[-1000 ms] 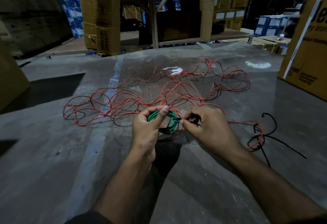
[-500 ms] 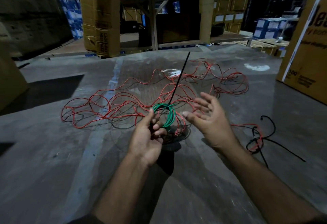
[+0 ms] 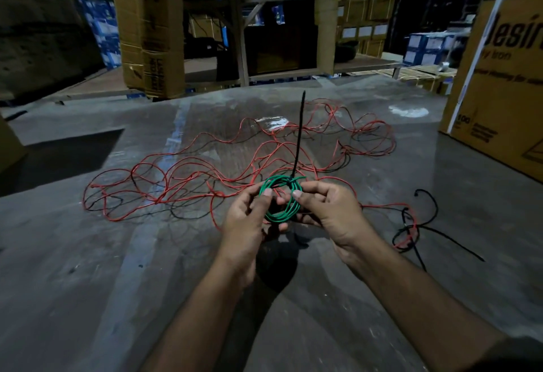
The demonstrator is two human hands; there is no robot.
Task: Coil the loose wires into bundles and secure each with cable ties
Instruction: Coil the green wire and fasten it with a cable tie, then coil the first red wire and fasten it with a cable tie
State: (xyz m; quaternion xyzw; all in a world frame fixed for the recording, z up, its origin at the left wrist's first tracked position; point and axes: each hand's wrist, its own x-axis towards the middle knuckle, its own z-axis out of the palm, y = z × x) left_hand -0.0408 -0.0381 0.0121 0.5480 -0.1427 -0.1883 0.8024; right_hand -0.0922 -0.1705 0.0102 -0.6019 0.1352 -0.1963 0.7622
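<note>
A small coil of green wire (image 3: 279, 215) is held above the grey floor between both hands. My left hand (image 3: 245, 221) pinches its left side, and my right hand (image 3: 329, 210) pinches its right side with thumb and fingers. A black cable tie (image 3: 298, 139) is looped round the top of the coil, its long tail sticking straight up. Behind the hands a long red wire (image 3: 182, 177) lies sprawled in loose loops, mixed with thin black wire.
A short tangle of black and red wire (image 3: 411, 227) lies on the floor at my right. A large cardboard box (image 3: 505, 77) stands at the right edge. Stacked cartons (image 3: 147, 27) and wooden racking stand behind the wires.
My right hand, open and off the coil half a second ago, has come back and now pinches the coil's right side. The tie's tail now points straight up instead of leaning right.
</note>
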